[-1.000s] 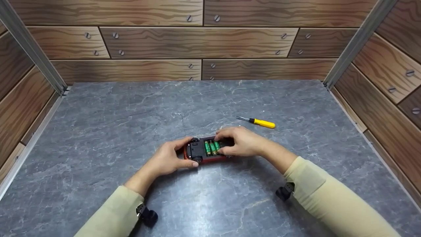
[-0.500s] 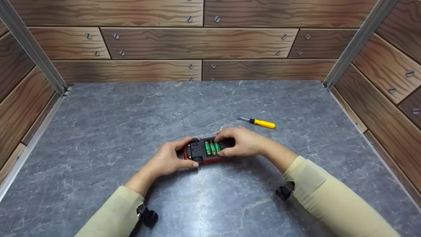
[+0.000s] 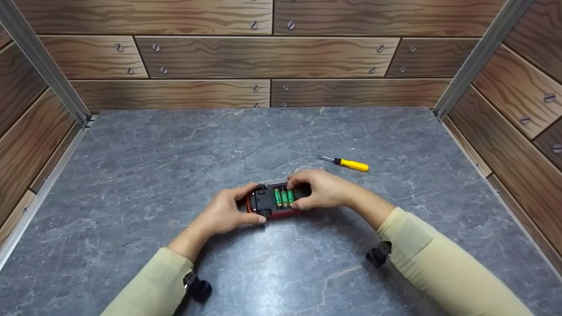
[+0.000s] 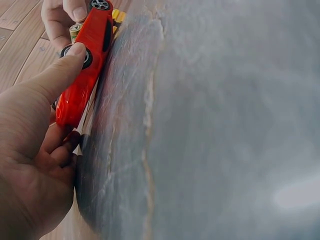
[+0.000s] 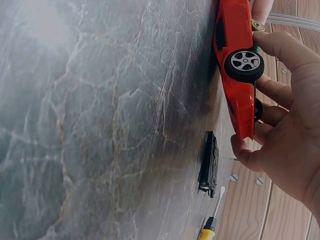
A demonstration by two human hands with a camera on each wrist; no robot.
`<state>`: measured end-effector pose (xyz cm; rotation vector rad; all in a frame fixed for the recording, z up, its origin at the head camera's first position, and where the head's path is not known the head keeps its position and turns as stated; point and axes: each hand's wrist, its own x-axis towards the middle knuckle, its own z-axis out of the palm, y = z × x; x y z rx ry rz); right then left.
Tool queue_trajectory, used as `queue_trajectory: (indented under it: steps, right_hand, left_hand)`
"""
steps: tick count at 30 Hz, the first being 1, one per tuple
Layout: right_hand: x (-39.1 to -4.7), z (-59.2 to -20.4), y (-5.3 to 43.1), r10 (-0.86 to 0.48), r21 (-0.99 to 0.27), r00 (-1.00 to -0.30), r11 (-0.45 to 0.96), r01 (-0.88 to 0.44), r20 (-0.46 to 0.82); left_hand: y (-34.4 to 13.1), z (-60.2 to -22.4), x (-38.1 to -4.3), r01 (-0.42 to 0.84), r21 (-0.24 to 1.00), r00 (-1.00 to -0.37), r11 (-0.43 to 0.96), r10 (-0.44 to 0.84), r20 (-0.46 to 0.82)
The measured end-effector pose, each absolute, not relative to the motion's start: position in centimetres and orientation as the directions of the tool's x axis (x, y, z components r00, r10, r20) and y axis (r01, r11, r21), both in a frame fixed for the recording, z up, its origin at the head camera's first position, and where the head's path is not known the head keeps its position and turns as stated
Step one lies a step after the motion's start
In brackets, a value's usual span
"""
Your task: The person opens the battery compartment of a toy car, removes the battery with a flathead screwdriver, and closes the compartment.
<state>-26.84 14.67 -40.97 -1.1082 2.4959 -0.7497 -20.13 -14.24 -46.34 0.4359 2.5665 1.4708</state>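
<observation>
Three green batteries (image 3: 284,198), straighter than before, in one red car (image 3: 264,201), left hand (image 3: 226,211) and right hand (image 3: 324,189) clamped on it.

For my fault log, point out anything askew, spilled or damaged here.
Nothing looks spilled or broken. The red toy car lies upside down, one green battery seemingly sticking up. A loose black part, perhaps the car's cover, lies near the screwdriver.

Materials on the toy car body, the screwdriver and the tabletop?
Toy car body: likely plastic, glossy red; smooth with highlights, painted metal not ruled out.
Screwdriver: handle probably smooth yellow plastic; shaft looks metal, silvery.
Tabletop: grey, veined, semi-gloss with a bright reflection; stone or printed laminate, can't tell.
</observation>
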Motion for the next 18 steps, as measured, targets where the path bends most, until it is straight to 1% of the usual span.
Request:
queue_trajectory:
  steps: [3,9,15,18]
  right_hand:
    - [-26.8,-40.9,14.8,-0.754,-0.581,-0.656,0.555,-0.595,-0.048]
    - [-26.7,-40.2,15.7,-0.732,-0.599,-0.682,0.541,-0.591,0.012]
    - [-26.9,-39.2,17.5,-0.694,-0.641,-0.717,0.522,-0.563,0.064]
    - [-27.0,-39.1,18.8,-0.674,-0.637,-0.732,0.522,-0.567,0.099]
  left_hand:
    - [-14.2,-46.3,-20.2,0.177,0.859,-0.946,0.480,0.324,0.014]
    - [-14.2,-46.2,-20.1,0.178,0.855,-0.947,0.488,0.321,0.014]
    - [-14.2,-46.3,-20.1,0.167,0.859,-0.950,0.483,0.313,0.008]
    - [-14.2,-46.3,-20.1,0.151,0.862,-0.952,0.483,0.306,-0.005]
